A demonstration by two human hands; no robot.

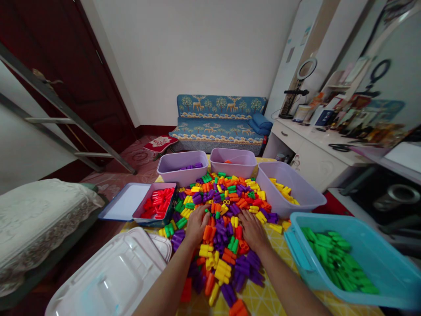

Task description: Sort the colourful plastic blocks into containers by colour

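Observation:
A wide pile of plastic building blocks point(222, 235) in purple, yellow, orange, green and red covers the middle of the table; many are joined tube shapes. My left hand point(197, 224) is at the left part of the pile, its fingers bent, with a small green block point(207, 211) showing between thumb and finger. To the right, my right hand point(251, 230) lies palm down on the pile with its fingers apart; orange and red blocks are beside its thumb. What lies beneath its palm is hidden.
Lilac tubs hold purple blocks point(192, 166), a few orange ones point(227, 161) and yellow ones point(284, 192). Red blocks point(158, 202) fill a lidded box at left. Green blocks point(340, 259) lie in a turquoise tub point(304, 274). White lids point(115, 272) are stacked at front left.

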